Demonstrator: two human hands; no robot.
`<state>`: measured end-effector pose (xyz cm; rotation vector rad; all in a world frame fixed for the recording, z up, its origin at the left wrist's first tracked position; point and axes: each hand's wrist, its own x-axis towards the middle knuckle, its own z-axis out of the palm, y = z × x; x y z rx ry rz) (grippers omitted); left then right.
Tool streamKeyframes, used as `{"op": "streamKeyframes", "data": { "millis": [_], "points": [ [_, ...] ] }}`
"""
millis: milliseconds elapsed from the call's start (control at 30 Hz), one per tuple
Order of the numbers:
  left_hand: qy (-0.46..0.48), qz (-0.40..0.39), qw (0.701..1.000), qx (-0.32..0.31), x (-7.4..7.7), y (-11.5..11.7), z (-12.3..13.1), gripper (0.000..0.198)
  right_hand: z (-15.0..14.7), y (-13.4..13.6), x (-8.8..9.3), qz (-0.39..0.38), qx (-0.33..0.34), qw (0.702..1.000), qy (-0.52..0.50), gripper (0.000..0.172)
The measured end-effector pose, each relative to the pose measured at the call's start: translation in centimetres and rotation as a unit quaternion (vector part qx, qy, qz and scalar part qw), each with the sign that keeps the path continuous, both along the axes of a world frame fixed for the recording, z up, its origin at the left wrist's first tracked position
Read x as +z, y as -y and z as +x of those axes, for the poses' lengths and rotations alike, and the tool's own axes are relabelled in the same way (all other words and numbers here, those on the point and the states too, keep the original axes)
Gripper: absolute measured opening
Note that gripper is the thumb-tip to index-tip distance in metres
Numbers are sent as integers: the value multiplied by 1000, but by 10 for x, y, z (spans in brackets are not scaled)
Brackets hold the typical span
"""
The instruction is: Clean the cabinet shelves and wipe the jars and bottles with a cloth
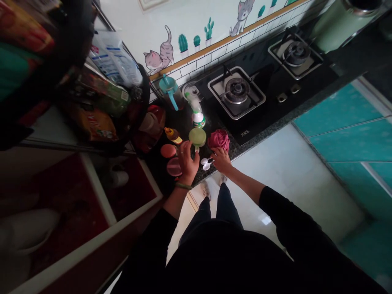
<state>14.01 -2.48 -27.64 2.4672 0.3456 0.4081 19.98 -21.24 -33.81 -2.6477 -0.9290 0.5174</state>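
My left hand (188,164) is over the counter's front edge, thumb and fingers apart, with nothing visible between them. Just beyond its thumb sits a round, pale green item (197,137) with a short handle-like part pointing toward me; its kind is unclear. My right hand (221,160) has its fingers bent around the handle ends of small white measuring spoons (206,165), whose bowls point left. Behind that hand lies a crumpled dark pink cloth (219,139). Beside my left hand stand a jar with a coral lid (168,150) and a pinkish round container (174,167), partly covered by the hand.
A yellow-capped bottle (173,135), a white-and-green spray bottle (198,116) and a blue-lidded jug (170,90) stand behind. Right of them is a gas hob (237,90). A rack of packages (101,122) crowds the left. A green appliance (341,26) stands far right.
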Motion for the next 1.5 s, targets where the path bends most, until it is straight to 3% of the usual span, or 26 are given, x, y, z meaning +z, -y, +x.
{"op": "streamKeyframes", "data": {
  "millis": [100,167,300,400,533,667,1000,1233,1367,1500],
  "points": [
    [-14,-86,996,17,-9,16,-35,36,-1,-2,-2,-4,6,1000,3,34],
    [-54,-188,980,28,-16,29,-53,33,3,-4,-3,-11,17,1000,1,30],
    [-121,-382,914,66,-32,54,-76,21,10,-5,-4,-31,38,999,-4,28],
    [-144,-455,872,104,-47,67,-77,17,11,-4,-3,-55,39,998,-7,28],
    [-176,-565,787,175,-64,76,-68,21,11,-1,-3,-74,47,996,-2,30],
    [-182,-638,717,215,-69,81,-65,24,9,-3,-7,-76,72,994,-4,30],
    [-162,-712,616,295,-66,89,-58,10,-4,6,0,-48,68,996,-8,29],
    [-152,-727,592,314,-67,94,-47,10,-1,4,-8,-51,19,997,-47,28],
    [-141,-724,603,304,-64,93,-45,23,-4,5,-12,-26,-43,996,-77,22],
    [-120,-713,628,286,-61,93,-38,16,-16,10,-7,43,-108,986,-118,19]
  ]
}}
